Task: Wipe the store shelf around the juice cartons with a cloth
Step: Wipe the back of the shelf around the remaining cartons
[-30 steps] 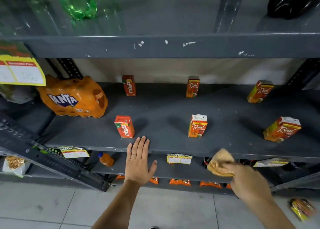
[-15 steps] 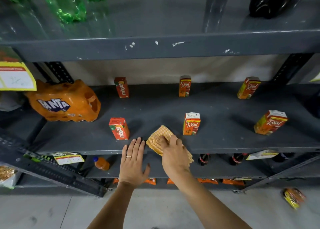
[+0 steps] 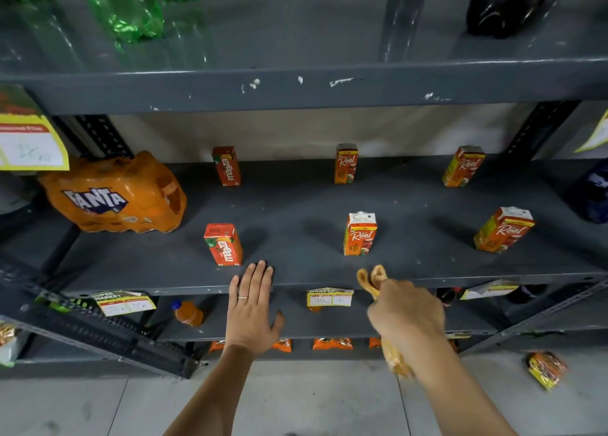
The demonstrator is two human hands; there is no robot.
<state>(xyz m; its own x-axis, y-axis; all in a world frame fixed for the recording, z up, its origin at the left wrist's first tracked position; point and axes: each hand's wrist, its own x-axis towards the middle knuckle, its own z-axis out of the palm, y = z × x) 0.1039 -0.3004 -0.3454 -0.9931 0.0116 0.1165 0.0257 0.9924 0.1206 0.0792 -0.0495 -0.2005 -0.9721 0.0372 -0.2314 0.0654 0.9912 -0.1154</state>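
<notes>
Grey metal shelf (image 3: 296,211) with six juice cartons in two rows: Maaza carton (image 3: 223,244) and two Real cartons (image 3: 359,234) (image 3: 503,230) in front, another Maaza (image 3: 226,165) and two Real (image 3: 346,164) (image 3: 463,166) at the back, all well apart. Fanta pack (image 3: 115,193) at the left end. Left hand (image 3: 251,307) flat, fingers spread, fingertips on the shelf's front edge just beside the near Maaza carton. Right hand (image 3: 406,310) closed around a bunched orange cloth (image 3: 370,279), blurred, just before the front edge, below the middle Real carton. Price tag (image 3: 330,297) between the hands
</notes>
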